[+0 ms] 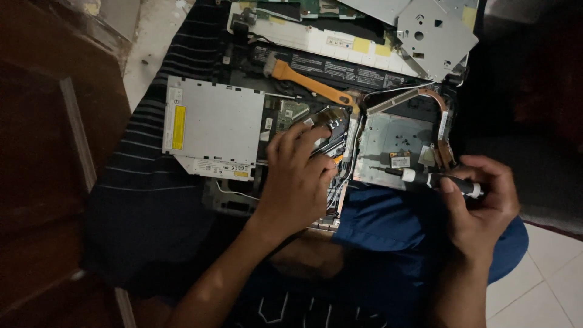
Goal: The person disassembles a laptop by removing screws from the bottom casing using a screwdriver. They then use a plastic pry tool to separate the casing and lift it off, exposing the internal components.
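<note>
An opened laptop chassis (pixel 388 136) lies on my lap, its boards and metal plates bare. My left hand (pixel 294 179) rests on the middle of it, fingertips on a small black part near the board. My right hand (pixel 483 203) grips a black and white screwdriver (pixel 434 179), which lies nearly level with its tip pointing left at the metal tray beside a small card. A copper heat pipe (pixel 442 130) curves along the tray's right side.
A silver optical drive (pixel 212 127) sits at the left on a dark striped cloth (pixel 143 182). An orange pry tool (pixel 313 85) lies across the black battery (pixel 346 70). A loose metal plate (pixel 434 36) and white frame sit behind. Wooden furniture stands left, white floor tiles lower right.
</note>
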